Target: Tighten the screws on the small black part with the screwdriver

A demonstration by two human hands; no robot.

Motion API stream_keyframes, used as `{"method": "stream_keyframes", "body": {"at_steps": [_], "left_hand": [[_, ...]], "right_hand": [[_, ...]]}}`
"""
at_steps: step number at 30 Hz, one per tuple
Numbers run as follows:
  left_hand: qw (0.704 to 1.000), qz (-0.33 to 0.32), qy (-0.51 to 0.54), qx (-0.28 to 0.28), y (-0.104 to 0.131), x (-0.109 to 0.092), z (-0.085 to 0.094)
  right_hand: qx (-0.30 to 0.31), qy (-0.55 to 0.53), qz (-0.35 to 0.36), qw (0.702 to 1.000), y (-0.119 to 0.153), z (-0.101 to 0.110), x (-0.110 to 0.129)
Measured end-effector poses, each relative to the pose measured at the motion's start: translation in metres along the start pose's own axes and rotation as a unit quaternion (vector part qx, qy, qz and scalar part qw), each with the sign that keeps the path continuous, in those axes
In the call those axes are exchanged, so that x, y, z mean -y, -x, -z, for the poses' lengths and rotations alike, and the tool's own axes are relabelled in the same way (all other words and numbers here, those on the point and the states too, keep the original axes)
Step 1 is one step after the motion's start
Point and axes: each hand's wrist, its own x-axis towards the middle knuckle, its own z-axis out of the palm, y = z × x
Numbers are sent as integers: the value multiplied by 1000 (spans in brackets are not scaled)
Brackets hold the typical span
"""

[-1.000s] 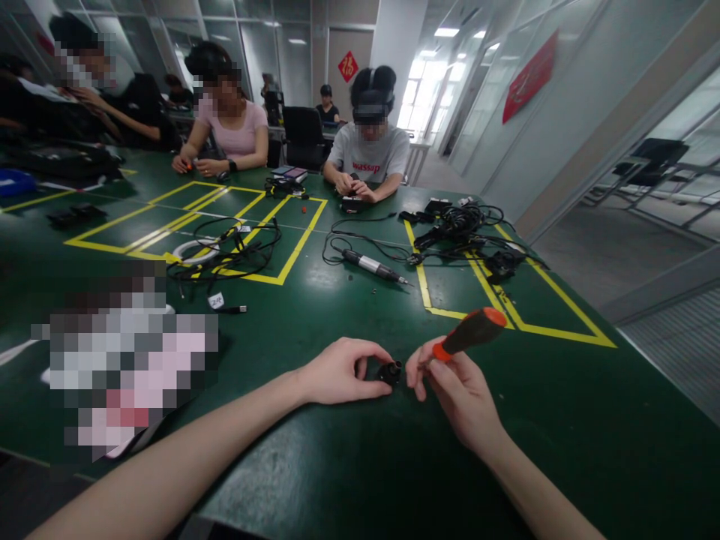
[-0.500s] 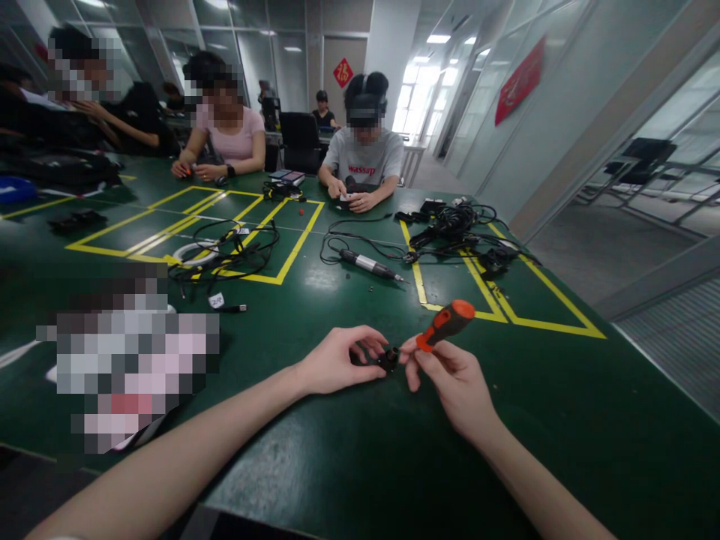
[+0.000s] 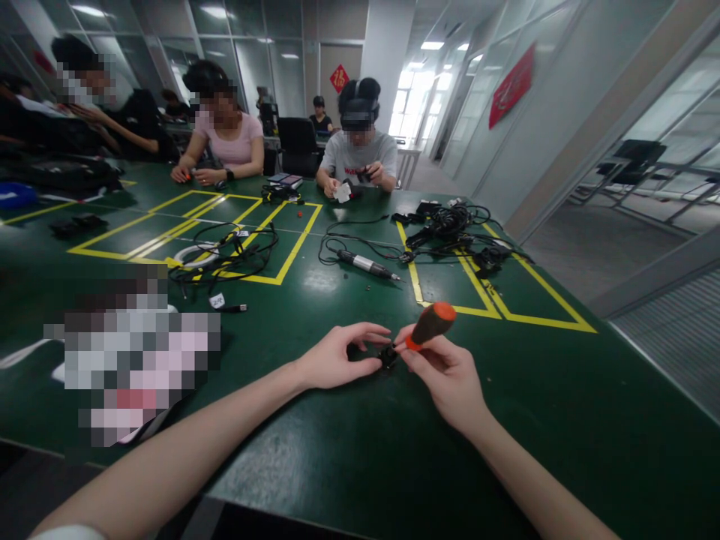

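Note:
A screwdriver (image 3: 433, 324) with a black and orange handle leans in my right hand (image 3: 450, 379), its orange end up to the right. My right thumb and fingers close around its lower end, which they mostly hide. A small black part (image 3: 388, 355) rests on the table at the screwdriver's low end. My left hand (image 3: 337, 356) steadies this part from the left, thumb against its near side and fingers curved over the far side. The part's exact kind is too small and dark to tell.
Beyond my hands lies a pen-shaped electric screwdriver (image 3: 368, 265) with a cord. Tangled black cables (image 3: 450, 225) lie at right, more cables (image 3: 253, 259) at left. A blurred-out item (image 3: 140, 360) sits near my left arm. Co-workers sit across the green table (image 3: 534, 405).
My right hand and the screwdriver have moved slightly left, closer over the black part. My left fingers have straightened a little. The co-worker opposite has raised one hand with a dark object.

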Motion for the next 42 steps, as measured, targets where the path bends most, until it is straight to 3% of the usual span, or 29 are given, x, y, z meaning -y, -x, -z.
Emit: {"method": "stream_keyframes", "body": {"at_steps": [7,13,21,23,26,30,33,36,42], "left_hand": [[995,2,35,-94,-4,-5,6],[991,-59,12,-120,0,-32,13],[982,-182,-43,-32,-22,-97,15],[979,-183,-87,0,-29,-110,16],[951,-235,-198,14,-34,-124,19],[922,-240,-302,33,-37,-128,26],[894,-237,-381,-8,-42,-122,29],[873,-238,-426,-29,-44,-118,29],[861,-195,-470,20,-37,-133,27]], "right_hand": [[-2,50,22,999,-6,0,-3],[24,35,20,999,-6,-3,-12],[59,23,21,998,-7,-5,-19],[57,27,21,998,-7,-6,-22],[61,22,7,998,-6,-1,-27],[144,26,-45,988,-9,16,-26],[228,63,-79,968,-13,25,-20],[217,78,-98,968,-14,24,-19],[175,149,-56,972,-6,17,-26]]}}
